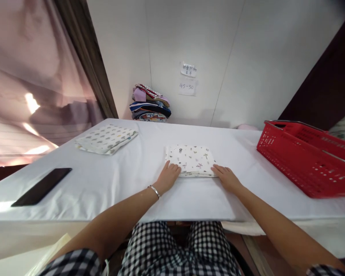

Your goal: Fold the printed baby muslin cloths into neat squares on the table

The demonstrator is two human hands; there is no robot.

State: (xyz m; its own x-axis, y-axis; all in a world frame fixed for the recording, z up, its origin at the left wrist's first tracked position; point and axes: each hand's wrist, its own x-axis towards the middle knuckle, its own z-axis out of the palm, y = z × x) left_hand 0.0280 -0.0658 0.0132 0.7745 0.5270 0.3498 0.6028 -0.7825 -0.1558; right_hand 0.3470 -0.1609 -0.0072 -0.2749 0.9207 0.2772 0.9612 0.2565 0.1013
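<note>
A small folded white cloth with little printed figures (191, 160) lies flat on the white table (109, 184) in front of me. My left hand (168, 177) rests at its near left corner, fingers stretched out flat on the edge. My right hand (226, 178) lies at its near right corner, fingers also extended and touching the cloth's edge. Neither hand grips anything. A bracelet sits on my left wrist.
A second folded patterned cloth (107, 138) lies at the far left. A black phone (42, 186) lies near the left front edge. A red plastic basket (309, 161) stands at the right. A pile of folded clothes (150, 103) sits against the back wall.
</note>
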